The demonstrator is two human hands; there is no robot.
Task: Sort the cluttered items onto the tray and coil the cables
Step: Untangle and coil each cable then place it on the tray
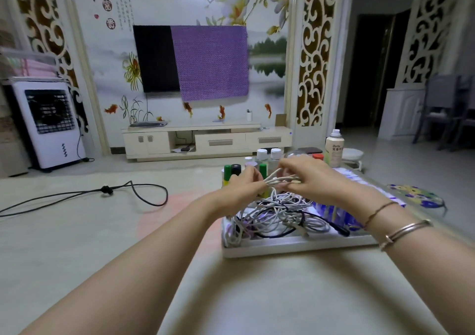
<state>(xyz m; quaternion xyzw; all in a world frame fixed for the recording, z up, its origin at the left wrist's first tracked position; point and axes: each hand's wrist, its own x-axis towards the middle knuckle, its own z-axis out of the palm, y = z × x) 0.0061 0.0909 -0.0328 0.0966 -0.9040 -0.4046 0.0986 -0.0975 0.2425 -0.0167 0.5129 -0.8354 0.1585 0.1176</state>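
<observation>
Holding one cable (279, 179) (two hands).

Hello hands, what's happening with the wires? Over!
Left hand and right hand both grip one white cable. Tangle waits on tray. Nothing blocking.

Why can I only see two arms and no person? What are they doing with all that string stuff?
The camera sits on the person's head and looks forward and down, so you see only their own arms reaching out. There is just this one picture. The left hand and the right hand both pinch a white cable between their fingers, holding it up over a white tray. It looks like they are winding it into a neat loop. In the tray lies a tangled pile of cables, white and dark ones mixed. Behind the hands stand small bottles and a taller spray can. Far off on the floor lies a black cord.
</observation>
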